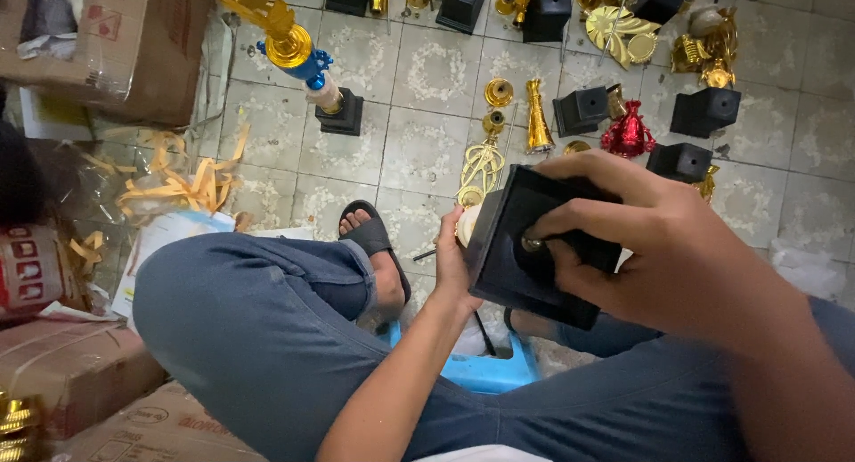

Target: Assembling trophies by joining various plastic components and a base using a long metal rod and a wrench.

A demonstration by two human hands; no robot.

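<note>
At the centre right of the frame, your right hand (659,239) is closed over a black trophy base (512,261), thumb and fingers curled round its far edge, with the index fingertip on a small brass nut (533,245) sunk in the round recess of its underside. Your left hand (452,253) grips the other side of the base, wrapped round a cream-coloured part that pokes out behind it; what that part joins to is hidden. The base is held in the air above your knees and the blue stool (485,368), tilted so its hollow bottom faces you.

By the look of it, the nut is seated but whether it is tight you cannot tell from this view. One assembled trophy (307,61), gold with a blue collar, stands at the upper left on the tiled floor (427,150). Plenty seems left: several more black bases (704,112) sit loose at the upper right among gold pieces (537,119) and a red ornament (628,132).

The base in your hands looks matte black, square-sided, plastic, with clean edges.
</note>
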